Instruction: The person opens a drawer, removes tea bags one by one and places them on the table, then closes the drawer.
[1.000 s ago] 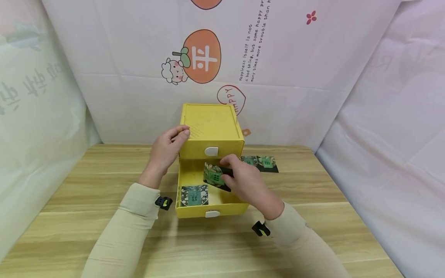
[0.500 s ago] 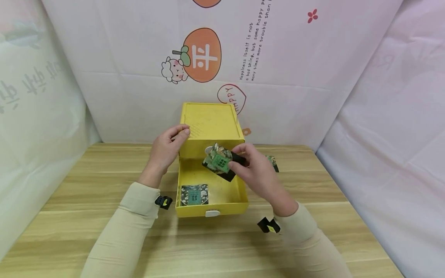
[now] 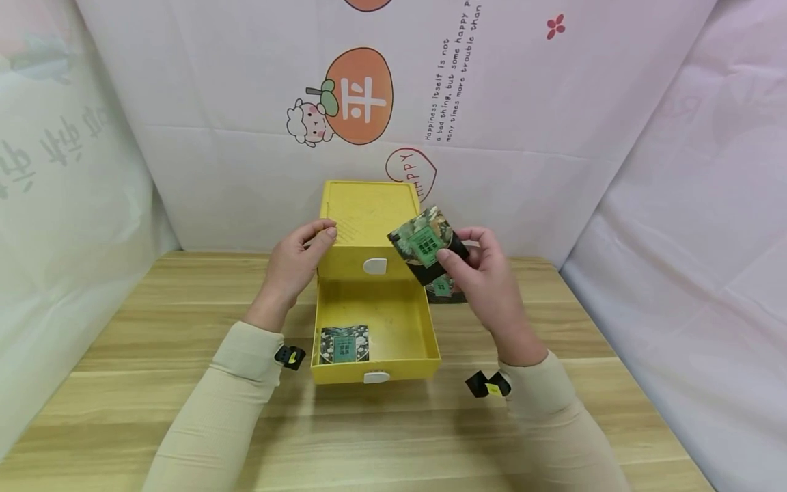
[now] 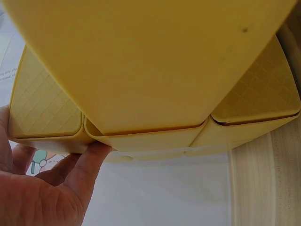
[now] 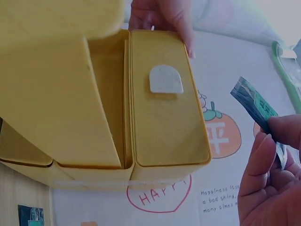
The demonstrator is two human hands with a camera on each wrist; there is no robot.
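Note:
A yellow drawer box (image 3: 371, 212) with white handles stands at the back, its lower drawer (image 3: 399, 331) pulled out. My left hand (image 3: 295, 263) grips the box's top left edge; in the left wrist view its thumb lies against the side. Between right thumb and fingers, my right hand (image 3: 492, 290) pinches a dark green tea sachet (image 3: 424, 239), raised in front of the box's right side. That sachet (image 5: 254, 101) appears nearly edge-on in the right wrist view. Another sachet (image 3: 344, 344), with a teal label, lies in the drawer's front left corner.
On the wooden table (image 3: 522, 410), right of the box, lies more green-labelled packaging (image 3: 443, 290), partly hidden behind the held sachet. A white printed cloth (image 3: 504, 184) hangs behind the box, with further cloth at both sides.
My right hand has lifted the sachet up and right, out from over the open drawer. My left hand stays on the box's edge, and the drawer has not moved.

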